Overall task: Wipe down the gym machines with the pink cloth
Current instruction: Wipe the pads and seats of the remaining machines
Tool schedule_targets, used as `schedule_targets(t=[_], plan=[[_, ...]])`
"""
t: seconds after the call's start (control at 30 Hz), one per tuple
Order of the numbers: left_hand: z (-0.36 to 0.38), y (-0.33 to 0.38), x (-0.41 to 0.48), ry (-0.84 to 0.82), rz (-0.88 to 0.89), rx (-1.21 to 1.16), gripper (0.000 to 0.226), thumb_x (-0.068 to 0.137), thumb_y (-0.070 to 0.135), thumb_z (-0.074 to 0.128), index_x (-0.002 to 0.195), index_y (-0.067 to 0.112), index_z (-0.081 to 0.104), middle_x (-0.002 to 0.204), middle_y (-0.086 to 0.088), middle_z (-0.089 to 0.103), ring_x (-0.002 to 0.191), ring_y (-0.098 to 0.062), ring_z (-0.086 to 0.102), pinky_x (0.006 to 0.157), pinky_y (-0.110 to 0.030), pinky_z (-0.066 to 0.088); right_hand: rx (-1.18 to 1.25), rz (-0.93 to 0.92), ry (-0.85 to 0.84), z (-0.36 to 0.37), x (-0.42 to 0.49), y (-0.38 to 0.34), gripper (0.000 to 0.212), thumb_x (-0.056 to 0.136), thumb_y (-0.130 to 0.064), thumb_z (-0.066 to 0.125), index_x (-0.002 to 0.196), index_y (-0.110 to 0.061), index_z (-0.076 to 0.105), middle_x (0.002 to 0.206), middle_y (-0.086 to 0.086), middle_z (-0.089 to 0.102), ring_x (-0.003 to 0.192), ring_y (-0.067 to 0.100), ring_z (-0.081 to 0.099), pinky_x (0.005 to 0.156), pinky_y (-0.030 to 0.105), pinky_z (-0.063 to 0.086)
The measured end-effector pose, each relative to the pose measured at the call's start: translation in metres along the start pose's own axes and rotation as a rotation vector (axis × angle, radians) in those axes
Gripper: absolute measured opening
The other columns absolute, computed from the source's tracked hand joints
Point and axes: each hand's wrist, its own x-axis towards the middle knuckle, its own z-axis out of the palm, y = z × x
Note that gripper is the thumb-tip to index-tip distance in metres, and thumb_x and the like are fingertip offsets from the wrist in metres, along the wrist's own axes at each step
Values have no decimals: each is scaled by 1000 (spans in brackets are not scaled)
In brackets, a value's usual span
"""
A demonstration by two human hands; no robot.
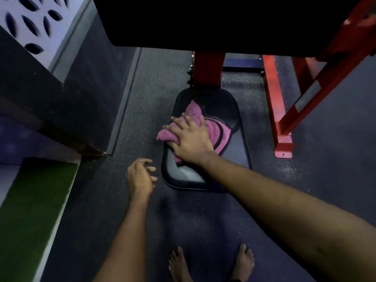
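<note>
My right hand (pixel 190 138) is down flat on the crumpled pink terry cloth with dark trim (pixel 218 130), fingers spread and pressing, not clenched around it. The cloth sits on the black padded vinyl seat (pixel 225 102) in the middle of the frame. It covers the seat's middle and left side, and its bunched left corner hangs just past the seat's left edge.

Which way does it lie? It's bunched up. Its widest span runs across the seat, left to right in the frame. One pointed corner aims toward the top of the frame, at the red steel post (pixel 207 68) that the seat joins. The seat's own long axis runs top to bottom, crossing the cloth's span. Bare black vinyl shows above, right of and below the cloth, with a pale sheen on the part nearest me.

My left hand (pixel 140 176) hangs left of the seat's lower corner, over the dark speckled rubber floor (pixel 154 78). Its fingers are loosely curled and it's holding nothing and touching nothing.

Across the top of the frame looms a large black pad (pixel 203 21). Slanted red frame bars (pixel 278 119) stand on the right. A strip of green turf (pixel 30 200) runs along the lower left, and my bare feet (pixel 244 259) are at the bottom edge.
</note>
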Motion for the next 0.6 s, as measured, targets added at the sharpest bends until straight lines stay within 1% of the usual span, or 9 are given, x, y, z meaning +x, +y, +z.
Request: schedule_targets(t=[0.07,0.1,0.17,0.27,0.33,0.4,0.43,0.5,0.6], plan=[[-6,2,-2,53,23,18,34,95,21,32,83,25,64,84,-12,70,56,-26,58,56,-35,47,12,2,6,1,-21,-18,54,95,-59,44,146,-42,48,161,-4,39,152,29,25,119,71,9],[-8,3,-3,69,42,36,34,96,21,32,83,26,63,85,-12,71,57,-26,59,57,-36,48,27,7,5,2,-31,-26,54,95,-57,45,147,-41,47,162,-3,38,152,29,24,119,72,8],[-7,8,-7,91,83,68,34,99,22,32,82,29,61,88,-11,71,64,-27,62,66,-44,53,61,25,-1,2,-50,-40,55,96,-56,46,149,-40,45,164,-1,34,154,30,21,119,72,5],[-4,19,-17,121,132,113,32,102,25,33,85,33,58,86,-1,67,83,-29,66,82,-52,56,63,60,11,4,-83,-51,57,97,-55,45,152,-38,40,166,2,29,156,30,16,119,71,4],[2,24,-19,116,162,152,29,101,30,32,87,35,58,87,4,65,91,-28,65,87,-53,55,67,132,23,5,-102,-43,61,94,-53,47,153,-39,38,167,3,27,156,29,15,119,71,5],[8,28,-17,79,190,180,31,94,39,31,91,32,61,91,1,67,99,-31,64,91,-55,53,70,242,61,3,-113,-28,61,92,-52,49,151,-40,39,168,2,25,156,27,16,119,72,9],[12,30,-14,52,201,192,36,93,43,30,96,29,63,97,-2,68,103,-32,63,94,-55,51,64,296,78,0,-116,-20,61,92,-53,49,151,-41,39,168,2,24,156,27,16,118,72,10],[17,36,-14,0,206,232,44,102,46,30,111,22,65,114,-11,67,112,-34,59,101,-51,47,50,403,91,-5,-116,-1,61,93,-54,50,152,-43,39,169,2,19,157,26,14,118,72,11],[24,41,-15,-75,199,319,52,109,46,25,139,16,55,140,-18,54,128,-36,51,107,-47,38,49,630,86,-10,-113,30,64,94,-57,49,155,-46,31,172,6,4,157,32,5,115,76,12]])
